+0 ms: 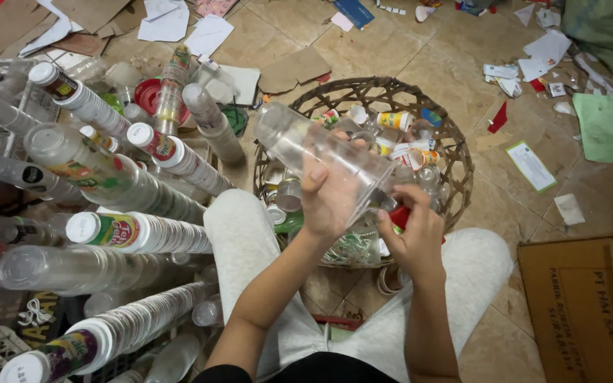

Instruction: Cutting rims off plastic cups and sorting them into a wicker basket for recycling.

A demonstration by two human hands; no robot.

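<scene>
Left hand [331,202] closed around clear plastic cup stack [313,152], held tilted above near rim of woven basket [455,145]. Right hand [413,237] gripped small red tool [400,216] at stack's open end. Stacked cup columns [129,184] leaned at left; paper scraps [533,60] scattered over tiled floor [427,64].

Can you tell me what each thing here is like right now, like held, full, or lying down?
Clear cup stack: held tilted in left hand.
Red tool: gripped in right hand.
Woven basket: upright, holding loose cups.
Long cup stacks: nested, lying sideways.
Paper scraps: scattered on the floor.
</scene>
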